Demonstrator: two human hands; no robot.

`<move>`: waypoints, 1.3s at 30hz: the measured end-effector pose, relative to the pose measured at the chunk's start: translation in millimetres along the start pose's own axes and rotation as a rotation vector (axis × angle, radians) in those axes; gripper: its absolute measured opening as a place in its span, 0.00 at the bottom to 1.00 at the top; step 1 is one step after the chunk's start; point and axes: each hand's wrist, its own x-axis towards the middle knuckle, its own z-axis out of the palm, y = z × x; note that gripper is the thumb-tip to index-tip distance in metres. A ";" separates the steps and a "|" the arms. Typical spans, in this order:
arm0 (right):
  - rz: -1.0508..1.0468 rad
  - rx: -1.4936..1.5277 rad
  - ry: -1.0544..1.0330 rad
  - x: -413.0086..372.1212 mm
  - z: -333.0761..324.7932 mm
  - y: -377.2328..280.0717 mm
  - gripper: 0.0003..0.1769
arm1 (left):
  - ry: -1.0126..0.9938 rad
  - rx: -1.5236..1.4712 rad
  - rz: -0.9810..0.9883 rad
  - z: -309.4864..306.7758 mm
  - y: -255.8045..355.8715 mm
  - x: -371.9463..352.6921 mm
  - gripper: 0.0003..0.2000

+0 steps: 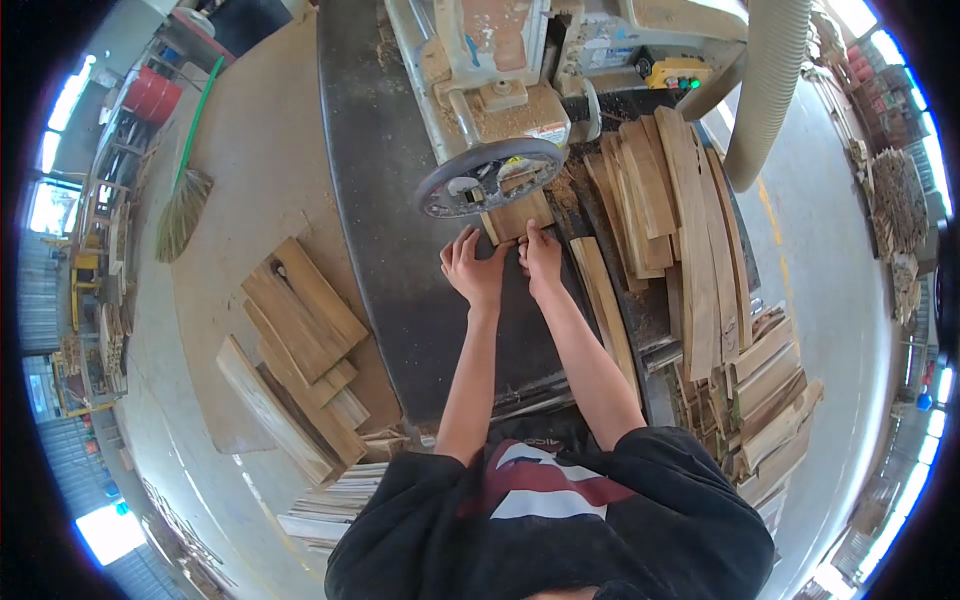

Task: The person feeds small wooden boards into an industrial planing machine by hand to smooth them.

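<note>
A short wooden board (518,218) lies on the dark machine table (400,270), its far end under the saw-like machine's handwheel (437,190). My right hand (541,258) is at the board's near right corner, thumb on top and the other fingers curled below. Beside it, my left hand (473,272) has its fingers apart, the thumb reaching toward the board's near edge; whether it touches is hard to see. Just right of my right forearm, a long narrow wood strip (607,310) lies along the table's edge.
Stacked planks (690,220) stand to the right, with more offcuts (770,400) below them. Boards (305,310) are piled at the left. A thick hose (768,90) hangs at the upper right. A green-handled broom (185,205) lies farther left.
</note>
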 end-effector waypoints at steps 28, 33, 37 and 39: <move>-1.015 -0.720 -0.259 -84.6 -78.9 77.1 0.22 | -0.208 0.715 -0.828 -262.0 -123.7 51.5 0.73; -0.961 -0.687 -0.235 -93.6 -82.5 75.1 0.20 | -0.289 0.736 -0.890 -250.6 -114.9 74.3 0.74; -0.938 -0.685 -0.233 -90.3 -84.2 70.0 0.20 | -0.410 0.751 -0.839 -262.5 -109.4 81.4 0.76; -0.914 -0.658 -0.285 -92.0 -85.8 72.5 0.19 | -0.567 0.630 -0.805 -261.6 -98.3 66.5 0.76</move>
